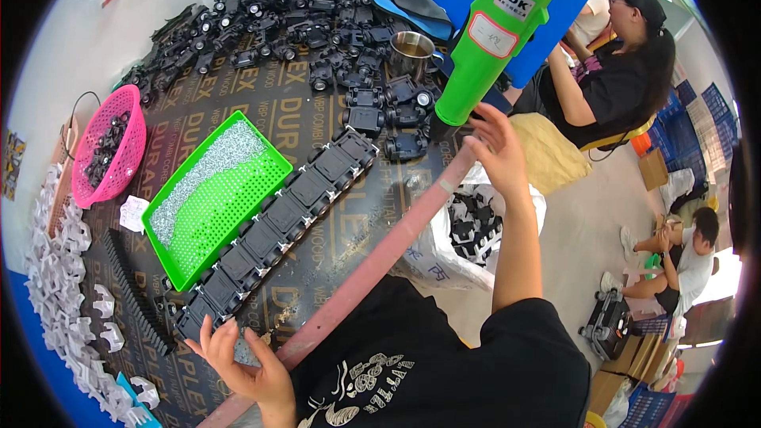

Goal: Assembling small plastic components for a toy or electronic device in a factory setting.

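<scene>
A row of black plastic car chassis-like parts [281, 218] runs diagonally across the dark board. My left hand [250, 368] is at its near end, fingers spread and curled by the last part; whether a fingertip touches it I cannot tell. Above the table's right edge hangs a green electric screwdriver [495, 40], its black lower end pointing down. My right hand [498, 150] is raised at that lower end, fingers apart and slightly bent, not wrapped round the body. Beside the row lies a green perforated tray [214, 226] with small silvery screws [210, 162] along one side.
Many black parts [269, 16] are heaped at the back, near a metal cup [412, 54]. White plastic pieces [63, 293] and a pink basket [127, 123] lie left. A reddish strip [372, 269] edges the table; a white sack [468, 246] stands beyond. People sit at right.
</scene>
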Available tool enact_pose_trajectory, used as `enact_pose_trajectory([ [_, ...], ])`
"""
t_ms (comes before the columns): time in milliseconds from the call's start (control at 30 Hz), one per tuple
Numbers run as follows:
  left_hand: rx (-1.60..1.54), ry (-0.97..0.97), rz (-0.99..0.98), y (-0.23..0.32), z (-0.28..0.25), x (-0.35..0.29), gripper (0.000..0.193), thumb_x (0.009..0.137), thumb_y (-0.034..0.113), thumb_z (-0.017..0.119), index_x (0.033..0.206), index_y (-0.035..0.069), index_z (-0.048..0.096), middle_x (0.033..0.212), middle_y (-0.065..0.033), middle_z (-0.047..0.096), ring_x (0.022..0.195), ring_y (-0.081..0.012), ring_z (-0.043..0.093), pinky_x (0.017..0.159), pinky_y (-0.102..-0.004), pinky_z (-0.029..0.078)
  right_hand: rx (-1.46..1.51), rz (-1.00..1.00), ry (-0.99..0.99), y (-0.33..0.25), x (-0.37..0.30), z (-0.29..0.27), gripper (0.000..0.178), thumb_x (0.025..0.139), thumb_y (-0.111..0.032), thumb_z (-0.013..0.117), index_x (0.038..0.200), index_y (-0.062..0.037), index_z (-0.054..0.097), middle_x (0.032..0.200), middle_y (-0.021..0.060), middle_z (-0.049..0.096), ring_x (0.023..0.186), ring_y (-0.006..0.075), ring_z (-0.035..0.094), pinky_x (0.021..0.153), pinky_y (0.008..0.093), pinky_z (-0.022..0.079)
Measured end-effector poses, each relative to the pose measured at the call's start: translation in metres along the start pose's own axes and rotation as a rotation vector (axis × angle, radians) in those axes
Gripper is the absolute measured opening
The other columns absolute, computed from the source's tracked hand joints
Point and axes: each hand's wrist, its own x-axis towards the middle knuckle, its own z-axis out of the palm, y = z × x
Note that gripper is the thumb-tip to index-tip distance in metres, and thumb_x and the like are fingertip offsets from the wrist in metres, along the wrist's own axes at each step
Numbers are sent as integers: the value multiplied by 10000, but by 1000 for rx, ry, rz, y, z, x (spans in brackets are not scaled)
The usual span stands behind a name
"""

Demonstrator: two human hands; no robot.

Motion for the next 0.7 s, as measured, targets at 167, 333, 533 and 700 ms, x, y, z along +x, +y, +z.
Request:
enact_pose_trajectory([
  [167, -131, -179, 168, 26, -13, 49, 344, 779, -22, 647, 1104, 65, 576, 1108, -110, 577, 1184, -360, 508, 1080, -586, 274, -408, 46, -10, -23, -3, 5, 533, 795, -46, 700, 1293, -87, 515, 1192, 122, 630, 1133, 250, 582, 917, 346, 468],
  [333, -276, -690, 518, 83, 33, 134, 473, 723, 78, 738, 1167, 56, 577, 1261, -176, 497, 1194, -400, 469, 1026, -498, 368, -327, -9, -158, -5, 1, 26, 561, 858, 72, 468, 1394, -58, 361, 1287, 143, 596, 1203, 245, 540, 1005, 313, 383],
  [533, -102, -847, 472, 88, 147, 220, 480, 806, 192, 692, 1240, 36, 559, 1334, -211, 466, 1241, -408, 432, 1052, -449, 365, -122, -7, 76, -10, 40, 25, 421, 868, 50, 523, 1272, -64, 504, 1189, 75, 646, 949, 129, 603, 819, 268, 463],
  [700, -305, -910, 762, 73, 235, 249, 608, 796, 402, 705, 1329, 160, 542, 1474, -203, 348, 1367, -418, 299, 1106, -500, 285, -82, -19, 258, 5, 69, 42, 166, 890, -22, 595, 1045, -46, 648, 1013, 34, 648, 781, 86, 591, 640, 220, 460],
])
